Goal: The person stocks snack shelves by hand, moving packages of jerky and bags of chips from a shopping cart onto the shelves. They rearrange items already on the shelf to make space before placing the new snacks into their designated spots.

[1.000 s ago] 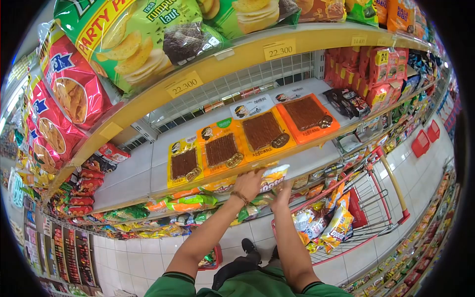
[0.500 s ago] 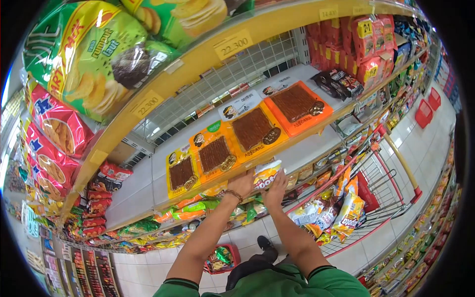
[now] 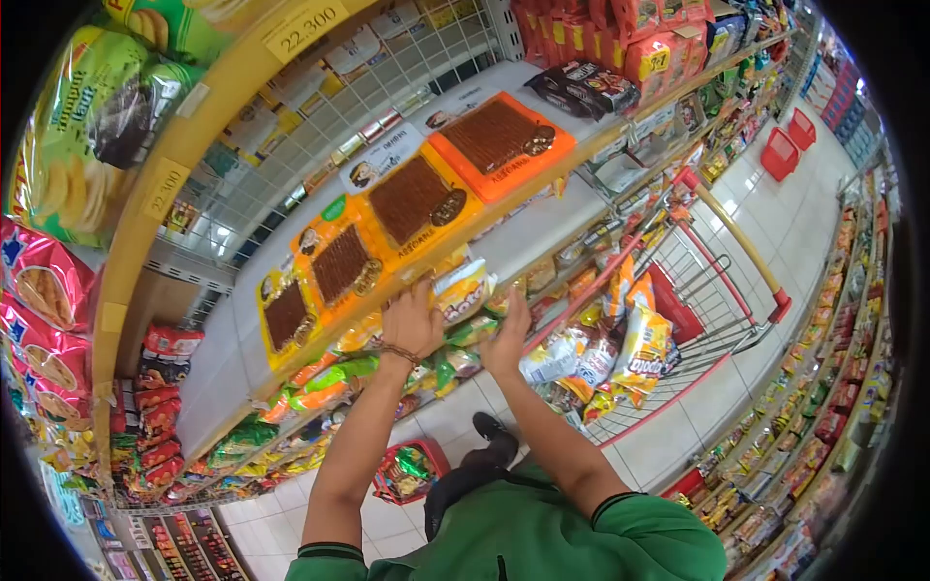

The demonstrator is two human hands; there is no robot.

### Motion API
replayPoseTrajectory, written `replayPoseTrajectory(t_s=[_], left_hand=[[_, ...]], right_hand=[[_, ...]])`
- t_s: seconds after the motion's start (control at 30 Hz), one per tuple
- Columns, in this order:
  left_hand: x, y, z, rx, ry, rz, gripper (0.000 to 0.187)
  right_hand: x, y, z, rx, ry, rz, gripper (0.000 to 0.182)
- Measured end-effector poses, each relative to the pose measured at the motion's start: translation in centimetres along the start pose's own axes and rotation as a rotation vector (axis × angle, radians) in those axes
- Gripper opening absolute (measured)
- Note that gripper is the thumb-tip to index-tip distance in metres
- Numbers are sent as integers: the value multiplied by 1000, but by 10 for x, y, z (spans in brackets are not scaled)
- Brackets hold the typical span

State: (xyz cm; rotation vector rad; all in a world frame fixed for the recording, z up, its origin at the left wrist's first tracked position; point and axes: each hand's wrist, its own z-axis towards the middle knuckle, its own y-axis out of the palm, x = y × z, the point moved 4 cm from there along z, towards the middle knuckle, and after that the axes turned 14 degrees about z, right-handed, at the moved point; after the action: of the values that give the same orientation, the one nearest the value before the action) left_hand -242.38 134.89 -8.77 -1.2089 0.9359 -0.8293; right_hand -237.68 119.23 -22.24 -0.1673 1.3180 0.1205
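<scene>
A yellow and white snack bag [image 3: 463,290] lies on the shelf below the flat snack packs. My left hand [image 3: 414,321], with a bracelet at the wrist, is at its left side, fingers stretched forward and their tips partly hidden under the shelf edge. To the right of that bag, my right hand [image 3: 506,338] is apart from it, fingers extended and nothing in them. Above my hands, flat packs of brown strips stand in a row: a yellow pack [image 3: 285,319], two orange-yellow ones, and a red-orange pack [image 3: 502,145].
A shopping cart [image 3: 717,290] with snack bags [image 3: 643,353] stands at my right. By my feet is a red basket [image 3: 380,492] with green packets. Red baskets [image 3: 780,155] sit farther down the aisle. Large chip bags [image 3: 73,136] fill the upper left shelf.
My right hand has come away from the snack bag and moved right of it. My left hand remains beside the bag. The camera view has shifted, so the shelf appears farther left.
</scene>
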Motion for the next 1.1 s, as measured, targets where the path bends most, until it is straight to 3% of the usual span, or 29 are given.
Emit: replayPoseTrajectory(t_s=[0.07,0.13,0.2,0.23,0.3,0.33,0.37,0.43,0.5,0.57,0.63,0.67,0.7,0.73,0.77,0.83,0.87,0.9,0.97,1.0,1.03,1.1], left_hand=[[7,-6,-8,59,14,-17,62],[10,-7,-18,121,22,-32,62],[15,-5,-34,200,34,-54,62],[20,-6,-44,280,56,-72,62],[33,-2,-68,317,55,-115,62],[40,4,-83,382,39,-171,61],[48,8,-99,448,25,-227,60],[67,15,-125,440,-22,-285,59],[83,25,-145,399,-104,-358,57],[99,37,-164,371,-159,-402,58],[112,85,-181,191,-239,-668,61],[123,103,-189,201,-258,-675,61],[132,132,-196,7,-438,-893,62],[139,155,-203,-194,-613,-1107,65],[138,161,-203,-183,-628,-1116,65],[132,184,-211,-455,-942,-1218,78],[124,221,-217,-400,-996,-1183,83],[115,202,-217,-389,-1011,-1196,83],[108,161,-212,-854,-994,-1647,84],[106,136,-210,-1021,-984,-1873,69],[103,132,-212,-1004,-996,-1890,69],[97,113,-203,-786,-523,-2009,51]], right_hand=[[7,-33,-11,139,-85,-21,80],[27,-75,-24,216,-154,-168,78],[70,-115,-27,166,67,-242,76],[84,-129,-28,159,63,-244,76],[127,-147,-28,14,285,-244,76],[158,-151,-29,-11,242,-105,71],[153,-160,-27,-17,241,-108,71],[143,-163,-20,-336,420,-191,63],[137,-169,-22,-328,290,-242,55],[116,-181,-28,-381,400,-299,49],[80,-187,-36,-443,321,-311,40],[66,-192,-47,-425,155,-355,37],[49,-195,-58,-406,-14,-393,35],[33,-197,-69,-424,-26,-397,35],[10,-199,-81,-379,-76,-311,33],[-24,-205,-99,-353,-133,-226,32],[-38,-210,-106,-324,-153,-179,30],[-53,-215,-109,-297,-174,-130,29],[-85,-222,-112,-345,-217,-83,26],[-94,-224,-114,-375,-245,-36,24],[-95,-225,-116,-395,-251,-33,24],[-93,-222,-121,-453,-214,143,25]])
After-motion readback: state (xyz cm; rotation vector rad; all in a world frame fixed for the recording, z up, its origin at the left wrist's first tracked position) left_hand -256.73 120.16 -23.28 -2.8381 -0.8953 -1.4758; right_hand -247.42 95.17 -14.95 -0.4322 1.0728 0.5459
